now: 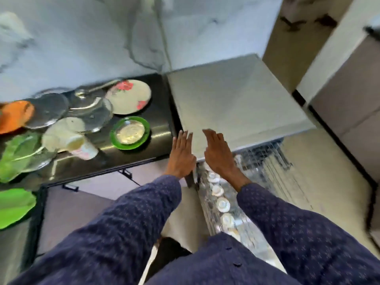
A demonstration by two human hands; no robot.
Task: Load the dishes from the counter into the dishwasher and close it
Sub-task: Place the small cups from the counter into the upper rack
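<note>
The grey dishwasher [236,99] stands right of the black counter [160,124], and its wire rack [267,161] is pulled out below my arms with several white cups in it. My left hand [182,154] and my right hand [219,153] hover with straight fingers over the dishwasher's front left corner, holding nothing. On the counter lie a flowered plate [129,96], a green plate with a steel bowl [130,132], steel plates [90,112], a tipped cup [82,146], green leaf-shaped plates [18,155] and an orange plate [14,116].
A marble wall [82,38] backs the counter. A cabinet [345,99] stands to the right, with beige floor [320,171] between it and the rack. The picture is blurred by motion.
</note>
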